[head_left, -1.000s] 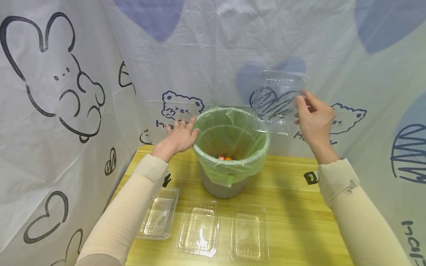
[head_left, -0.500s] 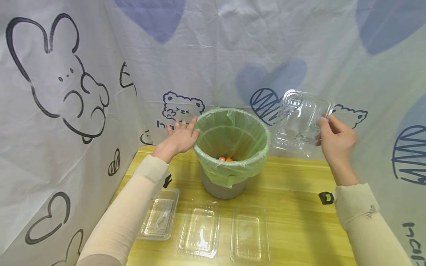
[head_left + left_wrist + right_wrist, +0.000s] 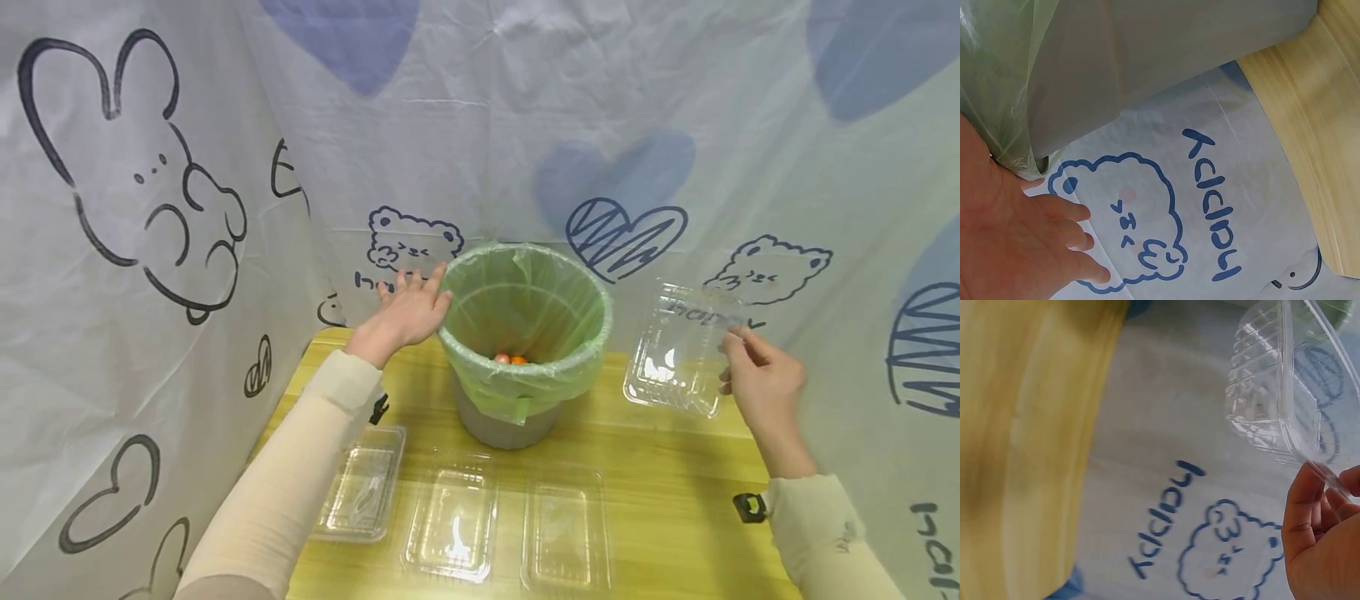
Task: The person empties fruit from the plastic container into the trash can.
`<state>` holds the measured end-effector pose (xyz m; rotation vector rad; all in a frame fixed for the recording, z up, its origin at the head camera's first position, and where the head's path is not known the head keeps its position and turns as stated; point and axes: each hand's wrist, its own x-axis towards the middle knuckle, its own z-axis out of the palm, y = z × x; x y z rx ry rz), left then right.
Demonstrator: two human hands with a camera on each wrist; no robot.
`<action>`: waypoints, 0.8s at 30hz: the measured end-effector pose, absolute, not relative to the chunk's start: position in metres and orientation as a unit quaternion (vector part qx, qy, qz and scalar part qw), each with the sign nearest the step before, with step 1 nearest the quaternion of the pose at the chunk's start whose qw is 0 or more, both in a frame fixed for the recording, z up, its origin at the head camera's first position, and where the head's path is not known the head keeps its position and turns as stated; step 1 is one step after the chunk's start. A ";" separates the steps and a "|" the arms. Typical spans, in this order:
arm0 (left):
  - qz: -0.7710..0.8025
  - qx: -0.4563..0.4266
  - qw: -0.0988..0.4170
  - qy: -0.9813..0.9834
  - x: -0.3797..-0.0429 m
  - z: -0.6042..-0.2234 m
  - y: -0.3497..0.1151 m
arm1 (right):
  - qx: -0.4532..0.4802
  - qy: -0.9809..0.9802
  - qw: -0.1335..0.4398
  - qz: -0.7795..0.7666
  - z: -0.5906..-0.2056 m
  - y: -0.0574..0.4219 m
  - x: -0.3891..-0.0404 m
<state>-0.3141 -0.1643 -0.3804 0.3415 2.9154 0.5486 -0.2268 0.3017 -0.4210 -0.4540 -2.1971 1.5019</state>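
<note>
My right hand (image 3: 767, 375) pinches the rim of a clear plastic container (image 3: 675, 350), held up to the right of the bin. The right wrist view shows the container's (image 3: 1260, 394) ribbed side and the thumb and fingers (image 3: 1304, 506) on its edge. With fingers spread, my left hand (image 3: 412, 310) touches the left rim of a grey bin (image 3: 504, 425) lined with a green plastic bag (image 3: 517, 387). In the left wrist view that hand (image 3: 1029, 231) lies beside the bag. Small red and orange round things (image 3: 517, 360) show inside the bin; most of them are hidden by the rim.
Three clear containers stand in a row at the front of the wooden table (image 3: 660, 517): a left one (image 3: 363, 483), a middle one (image 3: 452, 521) and a right one (image 3: 566, 533). White printed cloth (image 3: 480, 150) hangs behind and at both sides.
My right hand has carried the clear container rightward and down, away from above the bin's right rim, and the container has tilted. My left hand has stayed on the bin's rim.
</note>
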 end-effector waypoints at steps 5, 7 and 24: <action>0.183 0.114 0.078 0.973 -0.314 -0.380 -0.163 | -0.178 -0.804 0.191 0.534 -0.445 0.310 -0.214; 0.183 0.114 0.078 0.973 -0.313 -0.380 -0.162 | -0.182 -0.809 0.176 0.530 -0.454 0.314 -0.207; 0.186 0.112 0.081 0.973 -0.316 -0.382 -0.163 | -0.208 -0.858 0.068 0.464 -0.535 0.328 -0.158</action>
